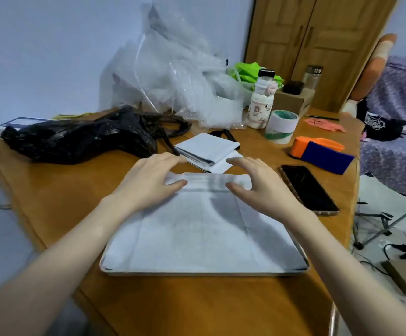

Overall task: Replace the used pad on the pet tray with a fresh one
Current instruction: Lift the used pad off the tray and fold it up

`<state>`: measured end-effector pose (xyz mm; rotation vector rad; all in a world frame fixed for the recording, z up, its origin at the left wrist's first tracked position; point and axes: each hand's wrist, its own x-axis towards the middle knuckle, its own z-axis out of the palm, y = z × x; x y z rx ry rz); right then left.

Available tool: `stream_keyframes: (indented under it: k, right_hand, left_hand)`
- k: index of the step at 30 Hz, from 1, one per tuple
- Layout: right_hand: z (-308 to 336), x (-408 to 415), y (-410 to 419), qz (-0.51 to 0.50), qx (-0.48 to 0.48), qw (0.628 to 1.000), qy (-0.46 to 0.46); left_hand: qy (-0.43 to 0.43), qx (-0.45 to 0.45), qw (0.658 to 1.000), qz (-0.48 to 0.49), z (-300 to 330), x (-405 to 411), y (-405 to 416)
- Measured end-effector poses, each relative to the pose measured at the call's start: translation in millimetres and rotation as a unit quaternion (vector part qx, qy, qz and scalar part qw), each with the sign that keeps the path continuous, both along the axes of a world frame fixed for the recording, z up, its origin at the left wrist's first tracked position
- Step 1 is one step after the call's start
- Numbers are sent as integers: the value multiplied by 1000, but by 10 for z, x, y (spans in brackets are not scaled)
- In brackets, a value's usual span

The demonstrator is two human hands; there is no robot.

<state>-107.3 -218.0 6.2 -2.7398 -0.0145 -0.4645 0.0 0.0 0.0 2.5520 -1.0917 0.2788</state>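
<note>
White pad [197, 229], thin and creased, lies flat in shallow rounded-corner tray [204, 272] near tabletop's front edge. Left hand [146, 183] and right hand [260, 185], palms down, fingers curled, each pinch the pad's rolled far edge at tray's far side.

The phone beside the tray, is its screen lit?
No, the phone lies flat on the table to the right of the tray, and its screen is dark.

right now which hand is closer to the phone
Right. The right hand grips the rolled end of the pad just beside the phone; the left hand holds the roll's other end, across the tray from it.
</note>
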Motion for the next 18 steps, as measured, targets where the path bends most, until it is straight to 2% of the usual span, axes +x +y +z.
stream_keyframes:
  k: [7, 13, 18]
  right_hand:
    - [-192, 249, -53, -12, -15, 999, 34]
    - [-281, 277, -89, -29, -26, 999, 31]
    - [-192, 207, -103, -48, -63, 997, 20]
  left_hand:
    - [8, 45, 999, 16, -161, 188, -144]
    - [-5, 11, 1000, 25, -199, 208, -185]
    - [-51, -26, 998, 8, -51, 161, -123]
